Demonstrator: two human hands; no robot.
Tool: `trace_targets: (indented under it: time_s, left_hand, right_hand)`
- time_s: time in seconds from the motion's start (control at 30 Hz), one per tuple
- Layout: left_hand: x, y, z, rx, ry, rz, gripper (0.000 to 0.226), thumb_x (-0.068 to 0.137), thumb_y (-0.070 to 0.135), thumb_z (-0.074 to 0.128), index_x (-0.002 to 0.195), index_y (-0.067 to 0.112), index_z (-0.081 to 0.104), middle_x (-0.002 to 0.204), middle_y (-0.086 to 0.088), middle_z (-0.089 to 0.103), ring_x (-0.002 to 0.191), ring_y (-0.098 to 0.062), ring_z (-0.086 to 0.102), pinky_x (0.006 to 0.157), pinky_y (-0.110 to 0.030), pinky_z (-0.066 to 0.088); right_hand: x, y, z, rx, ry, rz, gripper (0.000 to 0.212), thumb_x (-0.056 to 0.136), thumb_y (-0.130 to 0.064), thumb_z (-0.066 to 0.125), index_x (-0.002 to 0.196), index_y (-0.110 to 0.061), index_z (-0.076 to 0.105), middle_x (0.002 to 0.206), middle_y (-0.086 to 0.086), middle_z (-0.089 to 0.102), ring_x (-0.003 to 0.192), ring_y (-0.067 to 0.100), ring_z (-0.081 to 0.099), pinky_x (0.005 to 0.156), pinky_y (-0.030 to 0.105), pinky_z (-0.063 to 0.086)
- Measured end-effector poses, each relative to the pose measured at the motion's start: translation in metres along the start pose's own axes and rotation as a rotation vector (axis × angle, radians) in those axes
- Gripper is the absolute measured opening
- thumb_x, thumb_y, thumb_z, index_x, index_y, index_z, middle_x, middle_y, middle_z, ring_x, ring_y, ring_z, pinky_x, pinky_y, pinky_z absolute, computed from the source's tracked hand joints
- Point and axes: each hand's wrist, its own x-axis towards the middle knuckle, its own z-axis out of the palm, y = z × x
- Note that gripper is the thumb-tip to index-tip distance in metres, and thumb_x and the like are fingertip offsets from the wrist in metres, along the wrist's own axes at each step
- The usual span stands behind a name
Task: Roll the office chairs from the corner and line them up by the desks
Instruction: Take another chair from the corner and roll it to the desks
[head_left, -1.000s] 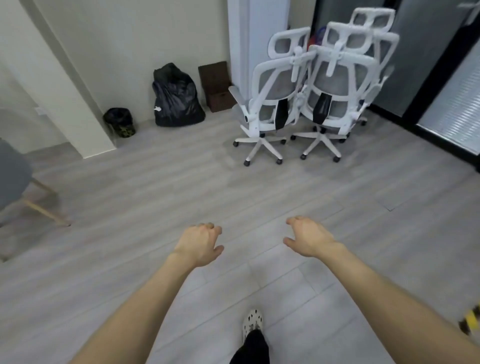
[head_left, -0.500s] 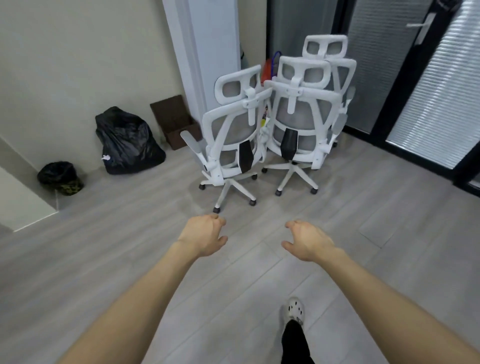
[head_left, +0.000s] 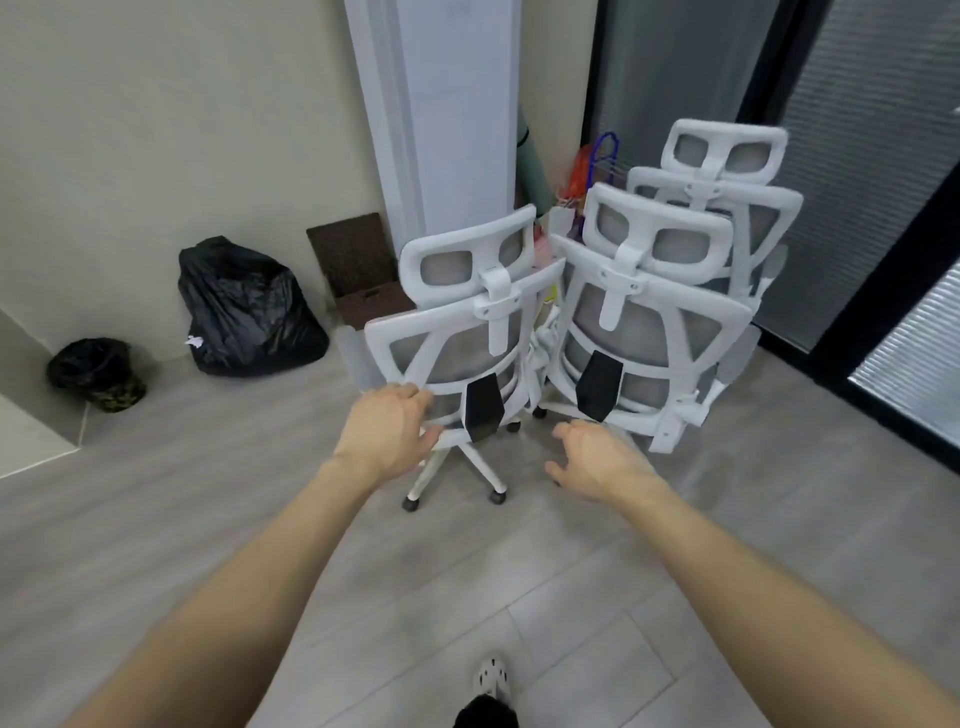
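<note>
Three white office chairs with grey mesh backs stand bunched in the corner, backs toward me. The nearest left chair is straight ahead, a second chair is beside it on the right, and a third chair is behind that one. My left hand is stretched out with relaxed fingers just at the lower left edge of the nearest chair's back; whether it touches is unclear. My right hand hovers with loosely spread fingers below the gap between the two front chairs, holding nothing.
A black rubbish bag and a small black bin sit by the left wall, with a brown box beside a white pillar. Dark-framed glass doors with blinds line the right. Grey plank floor lies behind me.
I have walked closer to the corner, so the chairs fill more of the view. Both hands have stretched forward, and the left one has reached the nearest chair's back.
</note>
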Motion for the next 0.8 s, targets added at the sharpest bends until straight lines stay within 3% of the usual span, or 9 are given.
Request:
trace_targets:
  time_s: [0.1,0.2,0.3,0.4,0.5,0.6,0.67,0.73,0.8]
  left_hand:
    - [0.094,-0.009,0.008,-0.003,0.223,0.042,0.041,0.098,0.044,0.07,0.125,0.013,0.072,0.12,-0.007,0.074,0.115,-0.033,0.068,0.099,-0.047,0.052]
    - [0.197,-0.013,0.014,-0.034,0.406,0.066,0.05,0.094,0.041,0.073,0.133,0.01,0.066,0.136,-0.013,0.068,0.13,-0.037,0.062,0.111,-0.05,0.046]
    - [0.288,-0.019,0.015,-0.058,0.389,-0.006,0.063,0.094,0.053,0.07,0.141,0.012,0.059,0.139,-0.012,0.065,0.131,-0.035,0.059,0.115,-0.05,0.044]
    - [0.358,-0.027,0.011,-0.044,0.134,-0.115,0.069,0.094,0.075,0.062,0.134,0.018,0.062,0.117,-0.007,0.072,0.108,-0.034,0.069,0.092,-0.047,0.055]
    - [0.394,-0.036,0.01,0.029,-0.025,-0.262,0.085,0.083,0.102,0.042,0.093,0.022,0.069,0.081,0.0,0.066,0.075,-0.027,0.064,0.068,-0.038,0.05]
    - [0.401,-0.037,0.014,0.091,0.024,-0.357,0.101,0.068,0.116,0.026,0.07,0.023,0.066,0.064,0.002,0.062,0.059,-0.021,0.059,0.059,-0.035,0.049]
    - [0.396,-0.036,0.019,0.101,0.039,-0.409,0.104,0.065,0.117,0.026,0.064,0.019,0.064,0.06,0.001,0.059,0.055,-0.02,0.056,0.056,-0.034,0.047]
    - [0.386,-0.033,0.021,0.103,0.048,-0.456,0.102,0.067,0.115,0.032,0.06,0.016,0.058,0.057,0.0,0.056,0.052,-0.02,0.052,0.054,-0.034,0.039]
    - [0.374,-0.03,0.022,0.104,0.074,-0.497,0.097,0.069,0.112,0.039,0.054,0.017,0.051,0.052,0.0,0.051,0.05,-0.02,0.048,0.054,-0.034,0.034]
  right_hand:
    - [0.073,0.027,-0.016,0.012,0.05,-0.005,0.053,0.103,-0.047,0.06,0.144,-0.015,0.057,0.137,0.006,0.061,0.127,0.03,0.062,0.101,0.044,0.055]
    - [0.139,0.056,-0.032,0.007,0.051,0.0,0.048,0.103,-0.046,0.062,0.141,-0.016,0.058,0.133,0.005,0.062,0.123,0.031,0.064,0.096,0.044,0.055]
    - [0.193,0.082,-0.05,-0.01,0.015,-0.004,0.046,0.103,-0.045,0.062,0.14,-0.019,0.058,0.129,0.005,0.062,0.12,0.031,0.064,0.092,0.044,0.055]
    - [0.245,0.105,-0.071,-0.028,0.045,-0.024,0.04,0.102,-0.048,0.061,0.126,-0.016,0.06,0.116,0.004,0.061,0.113,0.031,0.065,0.088,0.045,0.057]
    - [0.294,0.117,-0.094,-0.019,0.074,-0.07,0.051,0.104,-0.05,0.061,0.139,-0.013,0.056,0.127,0.008,0.06,0.12,0.032,0.062,0.093,0.044,0.055]
    - [0.345,0.119,-0.112,0.006,0.144,-0.15,0.069,0.099,-0.059,0.067,0.148,-0.013,0.052,0.146,0.008,0.055,0.139,0.031,0.052,0.112,0.044,0.048]
    - [0.379,0.119,-0.119,-0.043,0.122,-0.216,0.092,0.092,-0.072,0.068,0.156,-0.01,0.046,0.162,0.011,0.046,0.154,0.031,0.038,0.127,0.045,0.034]
    - [0.411,0.118,-0.118,-0.103,0.044,-0.265,0.109,0.085,-0.087,0.062,0.157,-0.007,0.045,0.166,0.014,0.041,0.158,0.032,0.031,0.132,0.047,0.026]
    - [0.437,0.119,-0.114,-0.158,-0.002,-0.315,0.117,0.08,-0.099,0.048,0.151,-0.007,0.051,0.161,0.016,0.047,0.154,0.035,0.035,0.129,0.049,0.031]
